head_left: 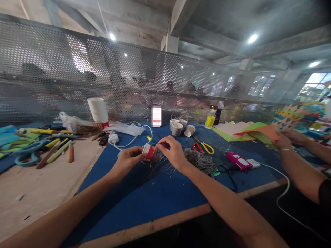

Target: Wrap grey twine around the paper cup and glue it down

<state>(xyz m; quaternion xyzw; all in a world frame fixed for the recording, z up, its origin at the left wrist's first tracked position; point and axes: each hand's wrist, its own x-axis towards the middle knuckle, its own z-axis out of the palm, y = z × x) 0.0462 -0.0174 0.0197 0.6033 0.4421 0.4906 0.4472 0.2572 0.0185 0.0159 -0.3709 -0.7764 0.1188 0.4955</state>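
Note:
A small red and white paper cup (148, 151) lies tilted on its side, with grey strands at its right end. My left hand (130, 159) is closed on the cup's left end, thumb and fingers pinching it. At the other end my right hand (173, 151) is closed in a pinch by the grey strands; what sits between its fingertips is too small to make out. Thin strands fan out below and between my hands over the blue table covering (129, 213). Just right of my right hand lies a heap of grey cord (200, 162).
Behind are several small cord-covered cups (177, 128), red and yellow-handled scissors (207, 148) and a bottle (210, 117). Stacked paper cups (98, 109) and tools stand left. A magenta device (238, 161) with a white cable lies right, near another person's hands (283, 141) holding orange paper (263, 132).

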